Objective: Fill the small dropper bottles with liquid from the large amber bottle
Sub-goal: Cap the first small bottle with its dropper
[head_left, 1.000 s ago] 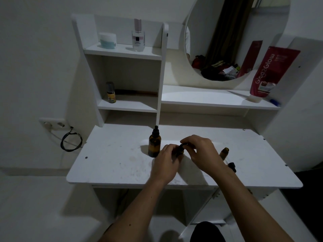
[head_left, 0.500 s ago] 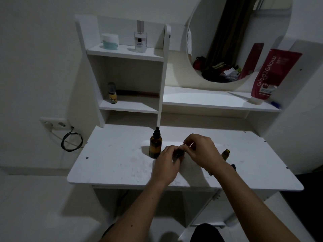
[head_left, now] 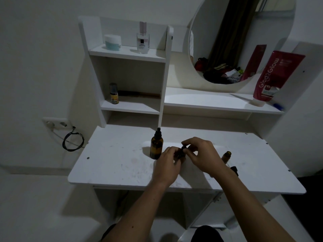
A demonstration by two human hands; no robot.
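The large amber bottle (head_left: 156, 147) stands upright on the white desk (head_left: 113, 159), capped with a black dropper top. Just right of it my left hand (head_left: 167, 165) grips a small dropper bottle (head_left: 180, 154), mostly hidden by the fingers. My right hand (head_left: 201, 154) pinches that bottle's black dropper cap from above. A second small amber bottle (head_left: 226, 156) stands uncapped behind my right wrist. Its black cap (head_left: 234, 170) lies on the desk beside my right forearm.
Shelves rise at the back with a jar (head_left: 112, 42), a perfume bottle (head_left: 143, 39) and a small yellow-labelled bottle (head_left: 114, 93). A red tube (head_left: 272, 79) leans at the right under a round mirror (head_left: 241, 39). A wall socket with a coiled cable (head_left: 72, 141) is left.
My right hand's fingers have shifted slightly on the small bottle's cap. The left hand keeps its hold, and the camera view has drifted a little.
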